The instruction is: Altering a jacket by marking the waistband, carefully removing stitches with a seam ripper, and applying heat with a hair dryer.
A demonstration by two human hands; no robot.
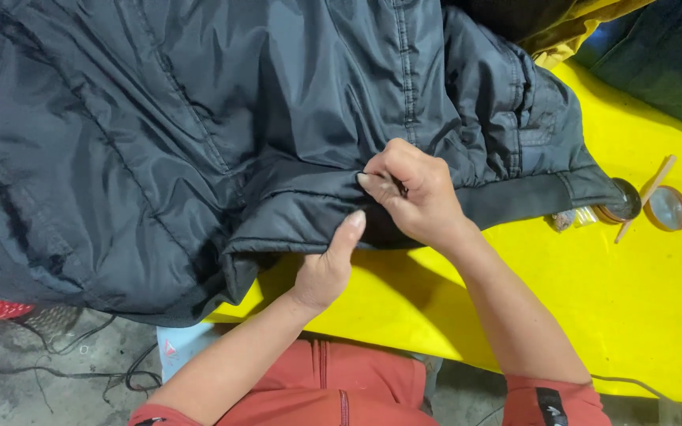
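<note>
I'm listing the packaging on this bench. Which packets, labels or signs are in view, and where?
Small clear packet: on the yellow table, by the dark jacket hem's right end, right of the right hand; contents too small to tell.
Black tag: on the red right sleeve; rectangular.
No signs or screens.

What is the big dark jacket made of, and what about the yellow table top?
The jacket looks like thin woven nylon or polyester: it has a slight sheen, fine creases and stitched seams, and it puffs as if padded. The table top looks like a smooth, flat yellow sheet, maybe plastic or vinyl; the exact kind cannot be told.
</note>
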